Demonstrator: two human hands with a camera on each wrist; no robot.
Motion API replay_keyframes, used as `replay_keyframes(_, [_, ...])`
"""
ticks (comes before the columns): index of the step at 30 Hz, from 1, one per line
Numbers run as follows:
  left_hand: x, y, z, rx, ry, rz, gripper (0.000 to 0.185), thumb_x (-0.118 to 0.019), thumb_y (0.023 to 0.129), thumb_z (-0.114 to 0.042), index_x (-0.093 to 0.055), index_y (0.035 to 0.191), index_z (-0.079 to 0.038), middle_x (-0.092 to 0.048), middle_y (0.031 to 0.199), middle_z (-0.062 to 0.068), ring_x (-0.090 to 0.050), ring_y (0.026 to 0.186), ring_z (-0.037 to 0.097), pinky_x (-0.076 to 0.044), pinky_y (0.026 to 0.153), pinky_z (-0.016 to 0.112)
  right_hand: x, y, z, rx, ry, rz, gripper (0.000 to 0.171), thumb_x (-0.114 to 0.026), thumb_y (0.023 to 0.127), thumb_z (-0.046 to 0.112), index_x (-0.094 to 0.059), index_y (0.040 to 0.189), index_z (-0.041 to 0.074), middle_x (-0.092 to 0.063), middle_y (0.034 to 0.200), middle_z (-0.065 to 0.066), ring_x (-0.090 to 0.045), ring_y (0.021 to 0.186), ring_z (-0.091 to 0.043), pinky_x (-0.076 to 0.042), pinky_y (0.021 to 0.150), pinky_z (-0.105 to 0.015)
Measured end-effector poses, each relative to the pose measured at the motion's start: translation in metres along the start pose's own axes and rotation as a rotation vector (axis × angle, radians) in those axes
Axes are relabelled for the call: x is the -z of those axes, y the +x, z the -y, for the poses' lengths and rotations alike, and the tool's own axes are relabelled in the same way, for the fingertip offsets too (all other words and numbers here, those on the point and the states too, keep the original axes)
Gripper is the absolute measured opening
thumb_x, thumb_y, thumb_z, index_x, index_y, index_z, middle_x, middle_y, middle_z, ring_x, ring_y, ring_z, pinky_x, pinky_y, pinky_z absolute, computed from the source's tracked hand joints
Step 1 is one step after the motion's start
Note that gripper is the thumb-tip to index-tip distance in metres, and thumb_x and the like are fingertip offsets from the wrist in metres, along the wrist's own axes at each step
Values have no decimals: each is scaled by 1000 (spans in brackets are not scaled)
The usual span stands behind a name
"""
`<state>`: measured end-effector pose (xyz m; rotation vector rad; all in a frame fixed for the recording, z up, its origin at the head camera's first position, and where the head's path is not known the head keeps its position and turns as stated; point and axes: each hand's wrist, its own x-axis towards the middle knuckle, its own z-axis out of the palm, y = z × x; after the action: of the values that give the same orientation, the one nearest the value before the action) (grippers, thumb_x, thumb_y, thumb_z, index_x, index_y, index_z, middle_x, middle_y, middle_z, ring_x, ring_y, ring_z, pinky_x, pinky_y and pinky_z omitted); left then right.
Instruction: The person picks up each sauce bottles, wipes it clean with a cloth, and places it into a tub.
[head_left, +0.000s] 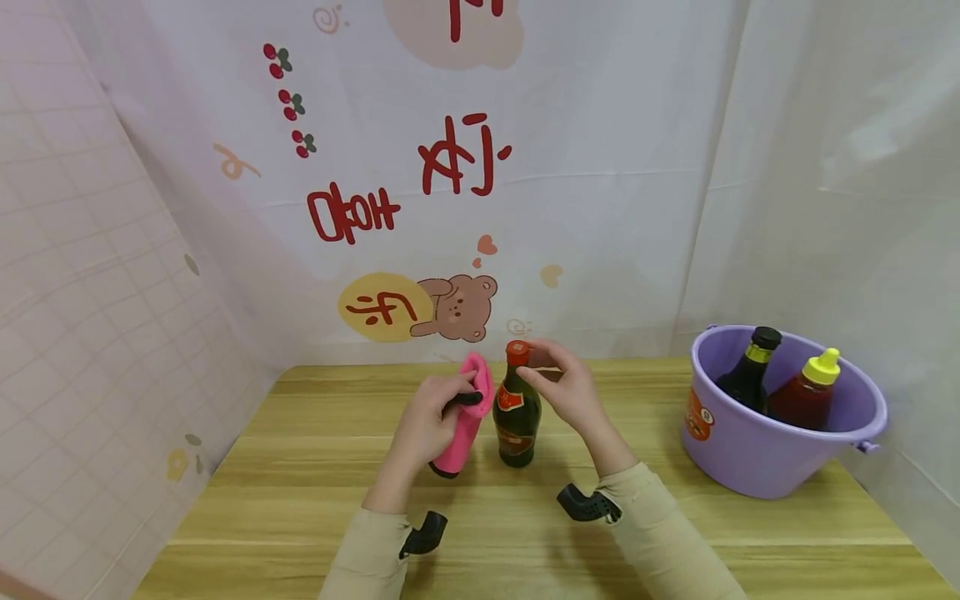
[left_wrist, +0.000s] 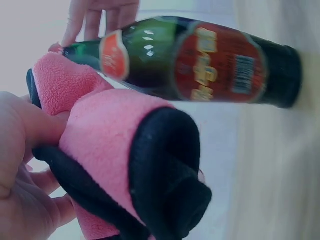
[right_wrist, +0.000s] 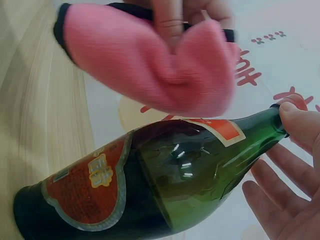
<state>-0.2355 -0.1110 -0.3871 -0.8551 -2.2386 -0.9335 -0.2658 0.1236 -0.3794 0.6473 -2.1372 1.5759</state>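
A dark green glass bottle (head_left: 516, 421) with a red cap and red labels stands upright on the wooden table (head_left: 300, 500). My right hand (head_left: 543, 367) pinches its top, thumb against the neck. My left hand (head_left: 450, 402) grips a pink cloth (head_left: 467, 425) with black trim, held just left of the bottle and close to its neck. The left wrist view shows the cloth (left_wrist: 115, 145) bunched in my left hand (left_wrist: 25, 150), with the bottle (left_wrist: 200, 60) beside it. In the right wrist view the cloth (right_wrist: 140, 65) hangs over the bottle (right_wrist: 165, 185), and my right hand (right_wrist: 295, 150) is at the neck.
A purple bucket (head_left: 757, 467) stands at the table's right, holding a dark bottle (head_left: 750, 375) and a red sauce bottle with a yellow cap (head_left: 806, 396). White printed curtains close off the back and both sides.
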Motion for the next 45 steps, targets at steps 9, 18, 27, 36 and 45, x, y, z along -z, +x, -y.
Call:
replay_keyframes(9, [0,23,-10,-61,15,-25,36,-64,83,13,-73,111,-8,-72,111,5,-61,94,25,-48,87,40,-3,1,1,-30,-15,17,42,-74,88,5,-63,128,3,-70,104,-18,-67,97,-32,-56,84,-47])
replay_keyframes(18, [-10,23,-8,-72,9,-28,39,-64,83,15,-74,112,-9,-69,121,4,-61,99,29,-50,88,42,-4,2,1,-16,-69,33,43,-72,88,-1,-60,129,-2,-69,106,-23,-67,96,-37,-54,84,-52])
replay_keyframes(27, [-11,26,-3,-203,47,-6,36,-65,81,15,-75,106,-8,-72,115,5,-65,111,24,-47,93,41,0,2,1,-7,-81,54,44,-75,89,14,-63,131,9,-71,103,-15,-70,88,-29,-57,77,-45])
replay_keyframes(36, [-13,20,2,-233,77,60,35,-66,81,14,-74,105,-11,-71,116,8,-63,113,26,-47,90,41,3,2,0,-18,-70,67,45,-75,89,14,-62,132,8,-71,105,-15,-69,90,-30,-56,78,-45])
replay_keyframes(45, [-14,2,9,-158,93,142,38,-67,80,14,-74,105,-13,-69,119,7,-62,112,28,-49,88,42,3,1,0,-46,-63,78,45,-73,90,16,-61,133,7,-70,107,-16,-68,92,-30,-56,80,-45])
